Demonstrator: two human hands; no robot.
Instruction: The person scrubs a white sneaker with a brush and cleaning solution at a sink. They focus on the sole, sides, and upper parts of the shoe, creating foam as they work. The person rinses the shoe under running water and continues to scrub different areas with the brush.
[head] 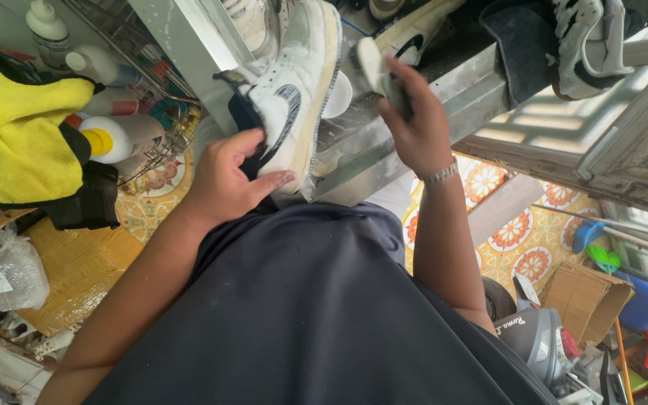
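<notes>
2 hands are at work in the upper middle of the frame. Your left hand point(230, 176) is clamped on a white sneaker point(294, 94) with a dark side mark, thumb and fingers wrapped round its heel end, so the shoe stands tilted with its toe toward the top of the frame. Your right hand point(414, 124) is closed round a small brush point(373, 67), held just beside the sneaker's sole edge; whether the bristles touch the shoe cannot be told.

The sneaker rests against a metal counter point(481, 86), whose bright edge runs diagonally from centre to upper right. Judged from its look, the shoe is light, with a soft upper that gives under pressure and a stiffer sole; the heel and the sole edge are the firm places to hold, and a wet surface would make it slippery.

More shoes point(586, 45) lie on the counter at upper right, close behind the brush. At upper left a wire rack point(151, 90) holds 3 or more bottles point(110, 139), beside a yellow cloth point(16, 127), near your left hand. Open room lies chiefly between the 2 forearms, above your dark shirt point(309, 315); the counter edge bounds movement forward.
</notes>
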